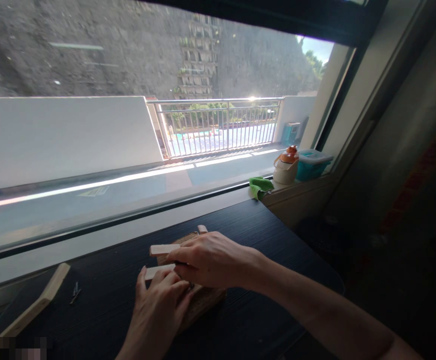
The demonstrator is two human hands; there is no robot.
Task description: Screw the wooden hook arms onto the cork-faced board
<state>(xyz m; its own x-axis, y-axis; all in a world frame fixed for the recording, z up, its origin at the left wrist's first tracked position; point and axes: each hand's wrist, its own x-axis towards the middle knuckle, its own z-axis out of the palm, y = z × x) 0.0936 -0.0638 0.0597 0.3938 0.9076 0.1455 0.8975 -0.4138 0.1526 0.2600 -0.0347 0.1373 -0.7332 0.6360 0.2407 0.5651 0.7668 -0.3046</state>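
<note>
On the dark table, a wooden board [207, 301] with rough, bark-like edges lies under both my hands. Two pale wooden strips, a rear strip [163, 249] and a nearer strip [158, 272], jut out to the left above it. My left hand [161, 295] is closed around the nearer strip, fingertips near its right end. My right hand [212, 257] curls down over the right ends of the strips, its fingers pinched together. Something small and dark shows at those fingertips, too hidden to name. Another wooden end [202, 229] sticks up behind my right hand.
On the black table [109, 305], a long wooden strip [38, 307] and several thin metal nails or screws [75, 293] lie left. A green cloth [260, 187], a bottle [286, 166] and a lidded teal box [313, 165] stand by the window at the back right.
</note>
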